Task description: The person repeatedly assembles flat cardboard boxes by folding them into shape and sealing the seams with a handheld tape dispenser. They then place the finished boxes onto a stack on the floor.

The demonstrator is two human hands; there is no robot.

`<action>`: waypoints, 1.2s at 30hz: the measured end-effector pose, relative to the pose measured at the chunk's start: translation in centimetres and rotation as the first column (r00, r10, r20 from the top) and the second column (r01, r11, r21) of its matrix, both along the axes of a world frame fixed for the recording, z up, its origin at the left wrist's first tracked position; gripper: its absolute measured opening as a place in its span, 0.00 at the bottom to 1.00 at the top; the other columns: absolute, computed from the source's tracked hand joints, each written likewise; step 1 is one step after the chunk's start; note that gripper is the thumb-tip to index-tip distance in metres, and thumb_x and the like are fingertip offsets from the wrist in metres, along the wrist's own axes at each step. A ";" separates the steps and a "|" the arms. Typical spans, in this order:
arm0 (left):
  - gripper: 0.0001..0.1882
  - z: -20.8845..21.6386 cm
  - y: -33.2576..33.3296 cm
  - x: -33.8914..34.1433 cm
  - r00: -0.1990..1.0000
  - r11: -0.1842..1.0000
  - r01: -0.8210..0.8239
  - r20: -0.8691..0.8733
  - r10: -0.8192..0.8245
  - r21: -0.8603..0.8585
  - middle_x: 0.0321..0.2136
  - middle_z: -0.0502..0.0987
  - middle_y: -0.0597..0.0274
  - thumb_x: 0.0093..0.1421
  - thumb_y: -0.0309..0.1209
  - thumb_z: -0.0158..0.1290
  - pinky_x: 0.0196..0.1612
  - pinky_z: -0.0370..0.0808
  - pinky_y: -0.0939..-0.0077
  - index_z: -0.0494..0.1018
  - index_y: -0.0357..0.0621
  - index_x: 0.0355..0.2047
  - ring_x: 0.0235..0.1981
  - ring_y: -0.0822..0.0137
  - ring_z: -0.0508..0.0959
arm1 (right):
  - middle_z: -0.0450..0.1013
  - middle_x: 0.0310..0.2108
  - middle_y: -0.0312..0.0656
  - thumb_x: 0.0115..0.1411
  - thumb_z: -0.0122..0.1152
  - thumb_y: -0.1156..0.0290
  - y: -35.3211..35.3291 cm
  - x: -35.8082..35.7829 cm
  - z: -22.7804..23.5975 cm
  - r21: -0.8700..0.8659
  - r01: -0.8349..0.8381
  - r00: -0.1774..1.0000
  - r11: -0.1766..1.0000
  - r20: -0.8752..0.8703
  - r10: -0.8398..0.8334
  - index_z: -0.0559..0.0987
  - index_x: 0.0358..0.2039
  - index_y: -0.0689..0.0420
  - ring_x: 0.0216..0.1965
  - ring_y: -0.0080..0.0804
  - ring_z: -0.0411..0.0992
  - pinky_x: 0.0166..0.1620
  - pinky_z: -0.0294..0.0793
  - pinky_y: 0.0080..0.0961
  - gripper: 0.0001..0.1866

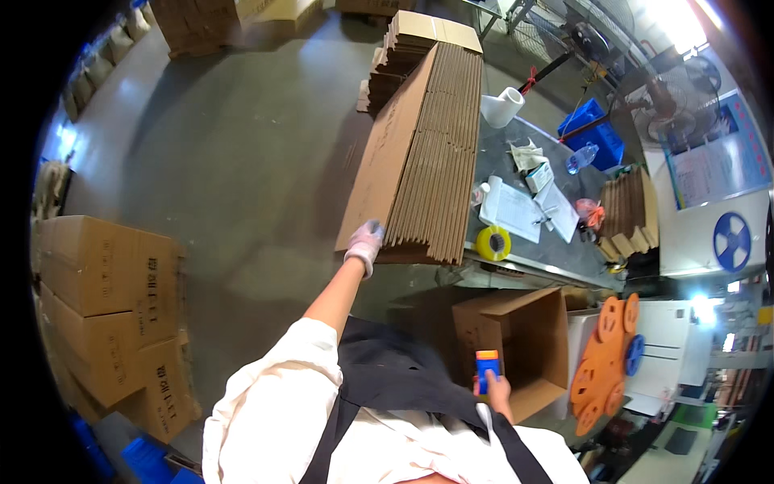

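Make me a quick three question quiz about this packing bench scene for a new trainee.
1. True or false: the left hand is gloved and touches the stack of flat cardboard sheets.
2. What does the right hand hold? A) yellow tape roll B) blue and orange tool C) water bottle
3. Fill in: the open cardboard box sits ___ the bench, beside the person.

Key: 1 true; 2 B, the blue and orange tool; 3 below. The yellow tape roll lies on the bench.
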State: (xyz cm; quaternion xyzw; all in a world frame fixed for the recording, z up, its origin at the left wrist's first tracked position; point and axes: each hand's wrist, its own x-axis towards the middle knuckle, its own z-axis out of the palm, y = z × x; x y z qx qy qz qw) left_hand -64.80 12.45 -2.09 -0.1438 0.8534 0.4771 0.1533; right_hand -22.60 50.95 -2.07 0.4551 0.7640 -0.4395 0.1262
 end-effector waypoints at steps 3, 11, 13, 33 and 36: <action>0.28 0.5 2.5 -6.5 0.966 0.967 0.255 0.046 -0.255 0.013 0.56 0.69 0.50 0.63 0.47 0.46 0.60 0.64 0.64 0.65 0.44 0.58 0.59 0.53 0.68 | 0.77 0.23 0.46 0.56 0.63 0.52 -7.8 -4.4 4.5 0.236 -0.233 0.963 0.944 0.195 0.189 0.79 0.26 0.66 0.24 0.30 0.75 0.31 0.73 0.30 0.24; 0.33 -3.6 1.0 -11.6 0.910 0.914 0.403 0.086 -0.406 0.046 0.66 0.54 0.50 0.65 0.48 0.42 0.67 0.53 0.63 0.53 0.46 0.66 0.66 0.52 0.54 | 0.74 0.24 0.53 0.54 0.63 0.52 -19.1 -15.0 11.4 0.126 -0.297 0.935 0.947 0.241 0.261 0.77 0.29 0.64 0.27 0.43 0.75 0.34 0.70 0.34 0.24; 0.32 -4.6 -1.0 -11.5 0.933 0.932 0.345 0.064 -0.353 0.113 0.65 0.55 0.49 0.65 0.47 0.41 0.66 0.54 0.62 0.52 0.47 0.66 0.66 0.52 0.56 | 0.75 0.25 0.54 0.54 0.63 0.51 -20.0 -16.9 11.2 0.121 -0.328 0.923 0.937 0.250 0.291 0.76 0.30 0.64 0.28 0.47 0.75 0.34 0.71 0.36 0.24; 0.20 7.6 -45.4 -22.5 0.887 0.715 0.455 0.203 -0.414 -0.531 0.39 0.78 0.46 0.55 0.26 0.49 0.47 0.73 0.54 0.72 0.53 0.49 0.43 0.46 0.76 | 0.69 0.53 0.44 0.66 0.46 0.70 -39.4 -53.7 2.5 -0.202 -0.530 0.800 0.824 -0.442 0.406 0.67 0.60 0.54 0.51 0.33 0.69 0.56 0.66 0.29 0.21; 0.22 7.4 -55.3 -19.6 0.845 0.675 0.533 0.281 -0.454 -0.510 0.38 0.78 0.46 0.55 0.25 0.48 0.46 0.73 0.54 0.71 0.58 0.51 0.42 0.46 0.77 | 0.73 0.45 0.44 0.69 0.45 0.67 -47.6 -60.1 -0.4 -0.520 -0.244 0.899 0.819 -0.439 -0.010 0.65 0.59 0.54 0.43 0.33 0.74 0.46 0.75 0.33 0.19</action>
